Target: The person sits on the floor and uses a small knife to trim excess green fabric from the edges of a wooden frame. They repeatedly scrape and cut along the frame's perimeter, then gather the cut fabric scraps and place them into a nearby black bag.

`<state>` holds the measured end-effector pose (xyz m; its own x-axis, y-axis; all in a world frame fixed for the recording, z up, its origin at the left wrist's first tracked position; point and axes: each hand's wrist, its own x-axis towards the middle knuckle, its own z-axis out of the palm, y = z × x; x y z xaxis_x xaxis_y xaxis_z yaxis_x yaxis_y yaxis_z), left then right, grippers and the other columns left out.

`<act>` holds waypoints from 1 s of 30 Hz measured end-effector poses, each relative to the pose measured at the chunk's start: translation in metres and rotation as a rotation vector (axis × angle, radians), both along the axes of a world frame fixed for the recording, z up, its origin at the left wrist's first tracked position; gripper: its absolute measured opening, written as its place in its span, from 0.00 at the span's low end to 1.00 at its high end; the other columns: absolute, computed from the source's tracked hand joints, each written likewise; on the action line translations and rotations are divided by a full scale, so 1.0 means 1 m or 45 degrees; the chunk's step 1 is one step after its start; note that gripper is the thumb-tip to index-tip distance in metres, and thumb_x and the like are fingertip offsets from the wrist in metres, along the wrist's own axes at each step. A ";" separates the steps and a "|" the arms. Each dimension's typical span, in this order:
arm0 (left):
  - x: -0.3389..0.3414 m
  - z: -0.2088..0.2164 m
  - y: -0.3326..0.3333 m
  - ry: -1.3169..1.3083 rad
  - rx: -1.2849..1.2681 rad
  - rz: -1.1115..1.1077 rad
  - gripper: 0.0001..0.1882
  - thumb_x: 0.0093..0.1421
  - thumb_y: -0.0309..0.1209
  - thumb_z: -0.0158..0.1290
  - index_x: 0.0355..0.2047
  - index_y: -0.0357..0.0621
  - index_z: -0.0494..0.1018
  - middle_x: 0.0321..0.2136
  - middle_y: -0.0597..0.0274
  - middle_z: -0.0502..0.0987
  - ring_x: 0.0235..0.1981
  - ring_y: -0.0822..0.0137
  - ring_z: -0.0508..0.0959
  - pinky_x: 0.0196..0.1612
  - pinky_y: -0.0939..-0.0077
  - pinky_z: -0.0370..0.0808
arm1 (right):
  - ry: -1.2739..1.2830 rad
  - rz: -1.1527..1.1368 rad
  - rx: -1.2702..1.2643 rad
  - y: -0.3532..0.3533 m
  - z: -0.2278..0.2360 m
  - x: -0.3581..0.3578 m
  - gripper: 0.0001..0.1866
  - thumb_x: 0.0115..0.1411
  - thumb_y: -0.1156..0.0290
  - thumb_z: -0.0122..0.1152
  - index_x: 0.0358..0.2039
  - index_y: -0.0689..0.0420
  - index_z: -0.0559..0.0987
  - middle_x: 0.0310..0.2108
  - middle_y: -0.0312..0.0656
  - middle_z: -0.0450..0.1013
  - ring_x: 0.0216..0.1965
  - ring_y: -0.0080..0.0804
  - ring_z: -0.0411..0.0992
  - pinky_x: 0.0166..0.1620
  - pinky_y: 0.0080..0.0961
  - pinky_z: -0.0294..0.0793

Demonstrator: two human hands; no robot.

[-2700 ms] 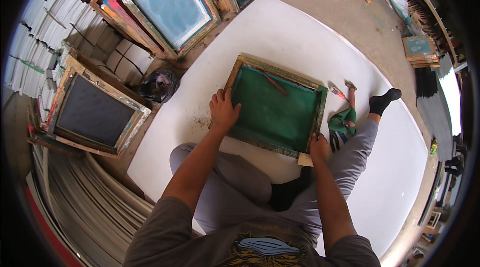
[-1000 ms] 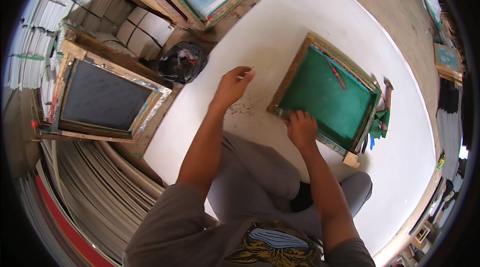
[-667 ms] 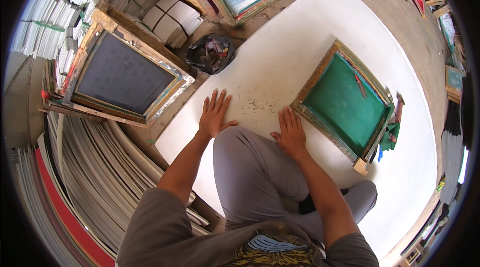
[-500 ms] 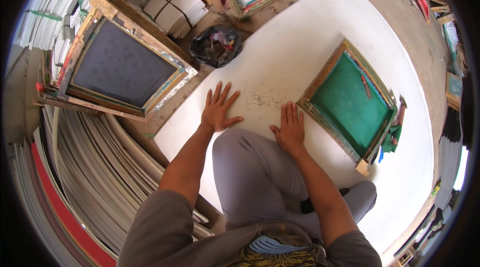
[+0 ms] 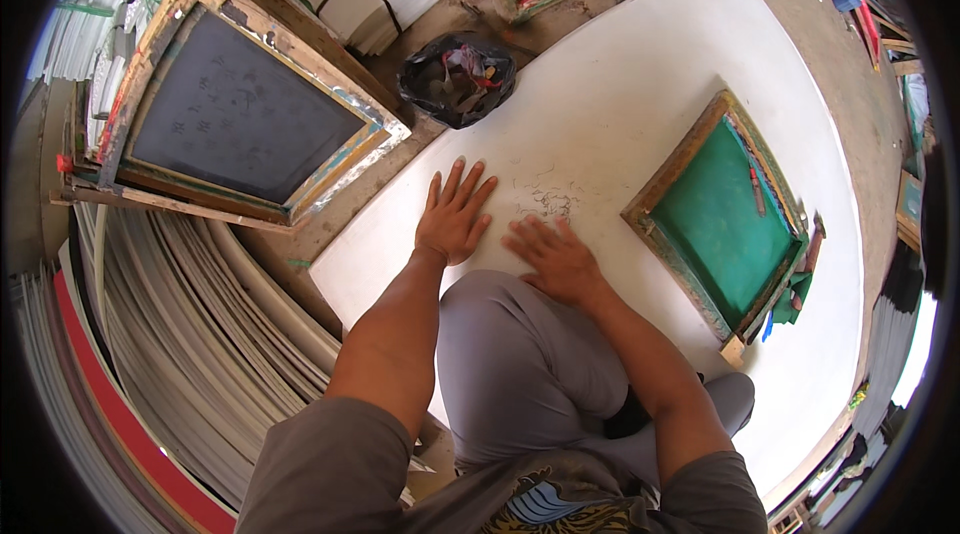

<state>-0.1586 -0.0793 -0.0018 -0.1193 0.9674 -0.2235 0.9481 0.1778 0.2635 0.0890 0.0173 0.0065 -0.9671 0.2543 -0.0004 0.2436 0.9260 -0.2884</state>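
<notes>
Both my palms rest on a large white sheet (image 5: 590, 124) spread over the floor. My left hand (image 5: 452, 219) lies flat with its fingers spread, holding nothing. Beside it my right hand (image 5: 553, 259) is stretched out flat and slanted to the left, likewise holding nothing. Just beyond my right fingertips lies a small scatter of thin dark shavings (image 5: 548, 200). Right of my right hand, on the sheet, lies a wooden screen-printing frame (image 5: 688, 296) with green mesh (image 5: 715, 224). A thin red-handled tool (image 5: 756, 192) rests inside that frame.
A black plastic bag (image 5: 455, 84) with scraps stands beyond the sheet's far left edge. A wooden frame with dark grey mesh (image 5: 245, 114) leans at the left, above stacked sheets (image 5: 220, 314). A hammer (image 5: 816, 234) and green cloth (image 5: 790, 300) lie right of the green frame.
My right hand has moved left toward my left hand and turned inward, and the shavings are gathered closer together. My left hand stays flat. The whole view has shifted slightly.
</notes>
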 end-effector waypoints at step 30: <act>0.000 0.004 0.000 -0.048 0.045 0.039 0.33 0.72 0.47 0.44 0.75 0.60 0.56 0.78 0.61 0.48 0.79 0.52 0.40 0.77 0.42 0.38 | 0.024 -0.527 -0.049 0.004 -0.008 -0.084 0.36 0.72 0.48 0.50 0.75 0.47 0.60 0.77 0.37 0.54 0.78 0.40 0.48 0.75 0.58 0.43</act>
<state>-0.1582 -0.0795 0.0019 -0.1410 0.9708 -0.1939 0.9317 0.1963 0.3055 0.0049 0.0213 -0.0016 -0.7832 0.6217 -0.0011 0.5874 0.7394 -0.3291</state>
